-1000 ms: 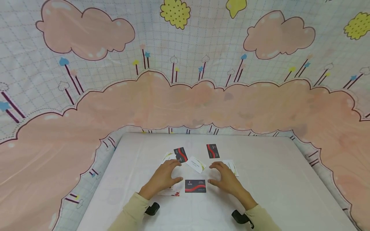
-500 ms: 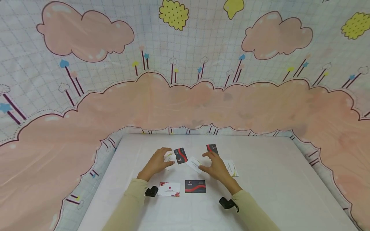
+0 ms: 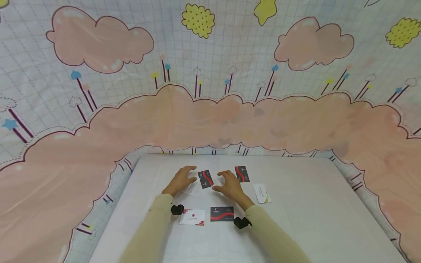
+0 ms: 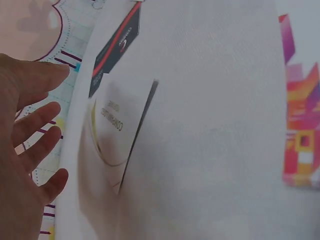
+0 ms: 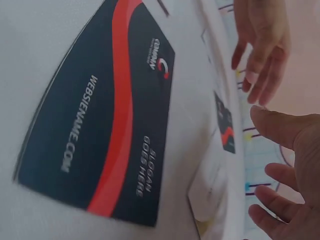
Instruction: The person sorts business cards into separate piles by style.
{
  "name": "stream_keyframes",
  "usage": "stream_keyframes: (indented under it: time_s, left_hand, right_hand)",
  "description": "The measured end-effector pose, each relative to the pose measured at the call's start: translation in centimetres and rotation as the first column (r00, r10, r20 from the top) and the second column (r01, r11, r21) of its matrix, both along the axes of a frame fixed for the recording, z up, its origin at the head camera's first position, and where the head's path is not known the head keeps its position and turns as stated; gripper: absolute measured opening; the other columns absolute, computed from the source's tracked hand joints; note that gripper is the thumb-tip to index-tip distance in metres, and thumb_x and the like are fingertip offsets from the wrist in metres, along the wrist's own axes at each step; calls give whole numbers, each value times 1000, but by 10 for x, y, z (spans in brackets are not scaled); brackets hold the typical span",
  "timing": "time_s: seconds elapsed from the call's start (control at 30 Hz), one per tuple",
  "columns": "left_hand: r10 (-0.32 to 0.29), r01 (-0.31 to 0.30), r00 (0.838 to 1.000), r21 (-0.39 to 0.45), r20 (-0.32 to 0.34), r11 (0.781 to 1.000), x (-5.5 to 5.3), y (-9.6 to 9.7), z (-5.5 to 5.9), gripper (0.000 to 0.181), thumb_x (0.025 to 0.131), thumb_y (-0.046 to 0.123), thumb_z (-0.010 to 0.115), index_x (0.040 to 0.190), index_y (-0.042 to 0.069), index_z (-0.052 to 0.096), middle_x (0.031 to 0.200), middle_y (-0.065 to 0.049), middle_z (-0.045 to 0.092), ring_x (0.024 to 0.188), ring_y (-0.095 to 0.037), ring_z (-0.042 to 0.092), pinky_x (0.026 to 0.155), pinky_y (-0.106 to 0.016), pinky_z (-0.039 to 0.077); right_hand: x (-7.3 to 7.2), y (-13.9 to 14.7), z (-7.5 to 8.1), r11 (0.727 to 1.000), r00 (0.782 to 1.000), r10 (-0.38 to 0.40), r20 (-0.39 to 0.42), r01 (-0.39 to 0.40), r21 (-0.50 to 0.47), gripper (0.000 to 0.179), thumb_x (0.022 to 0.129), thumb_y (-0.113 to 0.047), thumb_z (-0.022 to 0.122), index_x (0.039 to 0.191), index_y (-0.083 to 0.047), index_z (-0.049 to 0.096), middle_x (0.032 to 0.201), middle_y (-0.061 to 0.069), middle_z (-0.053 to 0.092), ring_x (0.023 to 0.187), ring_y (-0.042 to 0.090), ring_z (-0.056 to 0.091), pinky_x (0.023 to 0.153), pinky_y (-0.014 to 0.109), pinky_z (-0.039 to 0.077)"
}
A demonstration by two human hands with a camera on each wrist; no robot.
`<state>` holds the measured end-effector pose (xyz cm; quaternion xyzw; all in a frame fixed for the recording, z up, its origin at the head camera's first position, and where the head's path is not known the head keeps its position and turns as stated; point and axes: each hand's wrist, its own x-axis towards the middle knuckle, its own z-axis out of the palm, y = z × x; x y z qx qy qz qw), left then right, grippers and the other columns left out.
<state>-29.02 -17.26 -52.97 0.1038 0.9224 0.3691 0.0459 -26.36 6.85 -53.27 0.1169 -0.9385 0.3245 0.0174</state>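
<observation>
My left hand (image 3: 180,180) hovers above the table's left part, fingers spread and slightly bent, holding nothing. Just under it lies a white business card (image 4: 122,125), partly covered by the hand in the head view. Between both hands is a black business card with a red wave (image 3: 205,179). To its right my right hand (image 3: 230,186) is also raised with fingers and thumb apart and nothing in them. A white card (image 5: 207,185) near that hand shows in the right wrist view; the hand hides it in the head view.
Closer in lie a white card with red flowers (image 3: 193,217) and another black card (image 3: 222,214). Farther right are a third black card (image 3: 242,174) and a white card (image 3: 262,193). The white table (image 3: 306,212) meets a patterned cloth backdrop (image 3: 210,120).
Both hands have moved away from the front black card, toward the far cards. My right hand has also gone left, uncovering the far right cards. No card has visibly been picked up.
</observation>
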Motion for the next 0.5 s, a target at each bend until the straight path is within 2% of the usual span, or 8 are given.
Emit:
stream_keyframes:
  time_s: [0.13,0.27,0.5]
  left_hand:
    - [22,-22,999,6,26,1000,-5,1,-3,54,92,21,67,142,10,50,149,-14,48,142,-37,38,117,-56,29]
    - [37,-36,999,-39,32,999,-10,5,-8,52,92,24,67,141,11,52,144,-12,53,138,-36,43,115,-58,29]
    - [41,-45,998,-107,-37,993,-18,9,-18,42,91,24,68,131,10,63,137,-13,57,130,-37,48,110,-58,28]
  right_hand:
    - [-4,-10,-6,999,1000,8,-27,-6,41,58,75,-35,85,121,-8,64,128,16,60,119,35,57,103,53,45]
    - [-8,-18,-9,996,1000,-12,-28,15,93,58,73,-36,85,121,-9,66,125,15,62,118,34,58,107,55,39]
    - [-12,-25,-10,989,999,-46,2,45,140,61,72,-42,85,122,-11,66,125,13,62,116,34,56,97,55,43]
